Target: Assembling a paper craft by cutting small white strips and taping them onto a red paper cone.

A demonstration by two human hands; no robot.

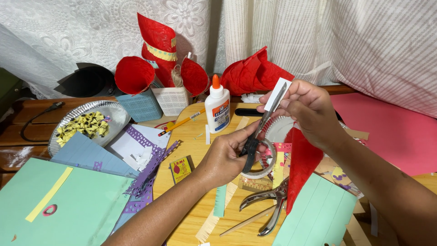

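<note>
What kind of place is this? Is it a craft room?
Probably a home craft table. Coloured paper sheets, a glue bottle and a hole punch crowd it, the left hand works scissors on a white paper strip, and curtains hang behind.

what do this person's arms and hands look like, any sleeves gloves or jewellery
Both forearms are bare as far as the picture shows: no sleeves reach into view. The left hand and the right hand wear no gloves, and no rings, watch or bracelets show on the visible fingers or wrists. Fingernails look short and unpainted.
</note>
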